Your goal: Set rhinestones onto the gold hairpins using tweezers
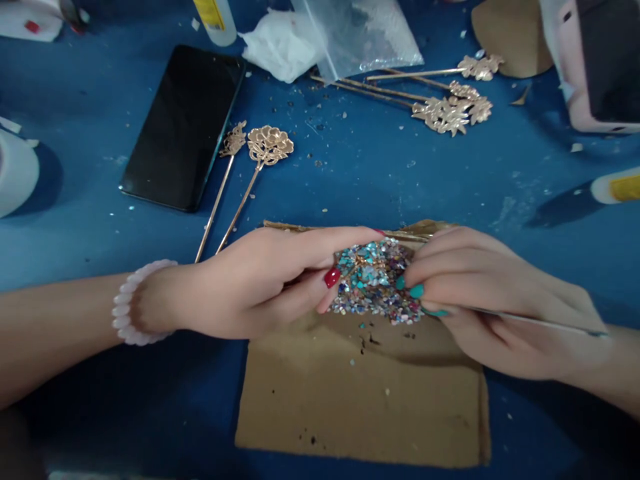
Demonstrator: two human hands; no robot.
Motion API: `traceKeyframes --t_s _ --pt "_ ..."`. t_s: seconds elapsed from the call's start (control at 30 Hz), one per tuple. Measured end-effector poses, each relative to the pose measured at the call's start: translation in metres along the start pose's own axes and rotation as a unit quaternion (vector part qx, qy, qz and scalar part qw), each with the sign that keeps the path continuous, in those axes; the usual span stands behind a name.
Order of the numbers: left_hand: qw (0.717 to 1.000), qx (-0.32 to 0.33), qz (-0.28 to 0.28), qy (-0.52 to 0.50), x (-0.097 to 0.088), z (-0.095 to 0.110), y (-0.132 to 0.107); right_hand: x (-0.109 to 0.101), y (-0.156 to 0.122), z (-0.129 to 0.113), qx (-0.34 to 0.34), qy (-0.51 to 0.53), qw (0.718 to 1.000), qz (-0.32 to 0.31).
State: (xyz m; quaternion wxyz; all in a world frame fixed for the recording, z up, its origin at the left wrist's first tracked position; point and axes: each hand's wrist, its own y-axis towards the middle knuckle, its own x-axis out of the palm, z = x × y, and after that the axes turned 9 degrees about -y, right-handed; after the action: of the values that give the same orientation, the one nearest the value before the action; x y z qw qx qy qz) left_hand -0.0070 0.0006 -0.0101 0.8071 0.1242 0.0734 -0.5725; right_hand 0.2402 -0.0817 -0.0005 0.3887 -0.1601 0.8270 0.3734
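Note:
An ornament covered in glittering chips (370, 283), turquoise, purple and silvery, sits between my two hands, above a piece of brown cardboard (360, 413). A bit of gold metal shows in its middle. My left hand (265, 280), closed with thumb and fingers on the ornament's left edge, wears a pale bead bracelet (137, 303). On the other side my right hand (505, 300) is closed, its fingertips touching the ornament's right edge. A thin metal rod (540, 321) runs along this hand; whether it joins the ornament is hidden by the fingers.
Gold flower hairpins (270, 147) lie beside a black phone (185, 127); several more hairpins (445, 113) lie farther back. Behind are a crumpled tissue (283, 47), a clear plastic bag (365, 33) and a yellow-labelled bottle (215, 20). Small chips dot the blue table (350, 180).

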Motion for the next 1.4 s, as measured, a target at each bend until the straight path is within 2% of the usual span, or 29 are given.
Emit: traceKeyframes --t_s 0.1,0.23,0.33,0.57,1.0,1.4 --pt "1.000 -0.003 0.002 0.000 0.000 0.000 0.000 0.002 0.000 0.001 -0.006 -0.004 1.000 0.006" --pt "0.999 -0.031 -0.008 0.020 0.001 0.002 0.000 0.008 -0.002 -0.002 0.039 -0.001 0.999 0.023" --pt "0.998 -0.045 -0.008 0.041 0.001 0.005 0.001 0.012 -0.004 -0.003 0.043 0.000 0.998 0.045" --pt "0.996 -0.059 0.006 0.066 0.003 0.004 0.001 0.019 -0.006 0.001 0.003 -0.024 0.996 0.088" --pt "0.994 -0.058 0.054 0.079 0.005 -0.005 0.002 0.025 -0.011 0.002 -0.055 -0.104 0.987 0.108" --pt "0.993 -0.069 0.079 0.051 0.009 0.003 0.005 0.028 -0.017 0.005 -0.088 -0.167 0.975 0.119"
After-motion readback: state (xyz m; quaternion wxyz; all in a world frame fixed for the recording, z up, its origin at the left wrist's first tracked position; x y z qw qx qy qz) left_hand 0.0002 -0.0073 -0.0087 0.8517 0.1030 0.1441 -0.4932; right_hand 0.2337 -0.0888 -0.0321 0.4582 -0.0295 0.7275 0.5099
